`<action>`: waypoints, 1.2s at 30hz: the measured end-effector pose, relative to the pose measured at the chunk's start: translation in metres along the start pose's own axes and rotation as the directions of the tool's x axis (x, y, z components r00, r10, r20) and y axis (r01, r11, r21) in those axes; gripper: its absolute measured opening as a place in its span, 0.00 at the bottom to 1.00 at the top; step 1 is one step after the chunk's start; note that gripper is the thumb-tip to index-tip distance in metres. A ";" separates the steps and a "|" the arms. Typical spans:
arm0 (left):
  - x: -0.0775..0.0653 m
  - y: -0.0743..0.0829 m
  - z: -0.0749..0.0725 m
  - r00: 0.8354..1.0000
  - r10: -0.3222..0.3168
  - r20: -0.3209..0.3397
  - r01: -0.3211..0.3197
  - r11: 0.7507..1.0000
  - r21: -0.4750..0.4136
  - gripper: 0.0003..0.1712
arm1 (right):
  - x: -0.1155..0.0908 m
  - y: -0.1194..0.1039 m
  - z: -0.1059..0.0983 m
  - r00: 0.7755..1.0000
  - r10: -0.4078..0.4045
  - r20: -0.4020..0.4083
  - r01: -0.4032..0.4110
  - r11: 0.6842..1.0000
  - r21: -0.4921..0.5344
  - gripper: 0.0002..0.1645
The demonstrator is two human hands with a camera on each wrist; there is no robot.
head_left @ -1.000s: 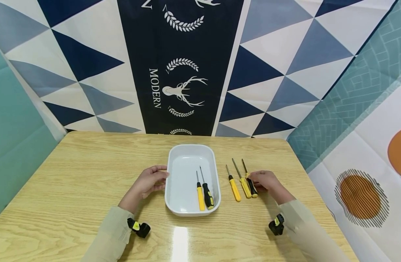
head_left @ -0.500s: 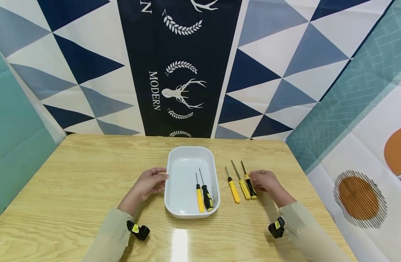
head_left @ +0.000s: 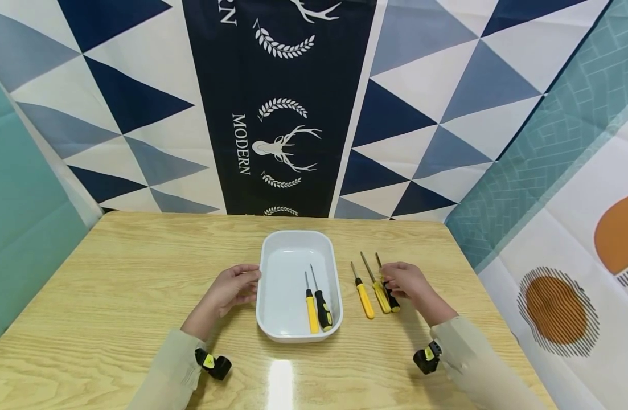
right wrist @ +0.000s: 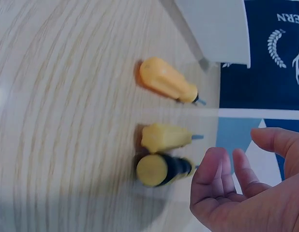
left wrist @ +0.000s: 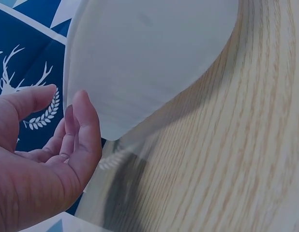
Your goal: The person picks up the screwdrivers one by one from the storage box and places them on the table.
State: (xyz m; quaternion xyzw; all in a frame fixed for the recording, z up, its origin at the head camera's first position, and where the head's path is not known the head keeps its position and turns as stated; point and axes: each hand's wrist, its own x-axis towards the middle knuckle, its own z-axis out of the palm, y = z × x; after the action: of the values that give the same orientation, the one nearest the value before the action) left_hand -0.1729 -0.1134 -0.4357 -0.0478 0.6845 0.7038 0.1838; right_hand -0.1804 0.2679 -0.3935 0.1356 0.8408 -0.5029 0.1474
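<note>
Left of a white rectangular tray (head_left: pixel 280 285), my left hand (head_left: pixel 235 290) has its fingertips right at the side wall. The left wrist view shows its thumb apart from the fingers (left wrist: pixel 86 125), with nothing pinched between them. My right hand (head_left: pixel 408 282) is over the black-and-yellow screwdriver (head_left: pixel 394 303), partly covering it; in the right wrist view its fingers are loosely bent and hold nothing. Beside that lie a screwdriver with a clear yellow handle (head_left: pixel 381 296) and one with an orange-yellow handle (head_left: pixel 365 300). Inside the tray are a yellow screwdriver (head_left: pixel 312 313) and a black one (head_left: pixel 323 310).
A wooden table (head_left: pixel 139 273) carries everything. Patterned cloth (head_left: pixel 283 74) hangs behind its far edge, with a teal panel (head_left: pixel 27 199) at the left and more printed cloth (head_left: pixel 559 285) at the right. A small black camera sits on each wrist.
My right hand has shifted slightly left, from beside the black-and-yellow screwdriver to over it. The left hand stays at the tray. The whole head view has drifted a little.
</note>
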 end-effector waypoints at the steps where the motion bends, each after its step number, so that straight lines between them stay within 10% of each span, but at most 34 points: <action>1: -0.001 0.001 0.000 1.000 0.001 -0.002 -0.001 1.000 -0.006 0.28 | -0.001 -0.002 0.002 1.000 -0.003 0.000 0.003 1.000 -0.005 0.31; 23: -0.016 0.015 -0.008 0.992 0.103 -0.071 -0.105 0.994 -0.021 0.32 | -0.010 -0.028 0.043 0.994 -0.010 0.111 0.001 0.996 0.087 0.27; 36: -0.027 0.038 0.013 0.986 0.153 -0.061 -0.151 0.988 0.028 0.27 | -0.009 -0.035 0.061 0.992 -0.002 0.129 -0.012 0.994 0.110 0.27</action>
State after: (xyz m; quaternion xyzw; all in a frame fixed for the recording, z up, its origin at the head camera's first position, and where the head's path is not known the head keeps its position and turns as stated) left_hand -0.1575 -0.1060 -0.3907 -0.0154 0.6999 0.7058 0.1083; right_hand -0.1786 0.1971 -0.3890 0.1130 0.8001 -0.5561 0.1947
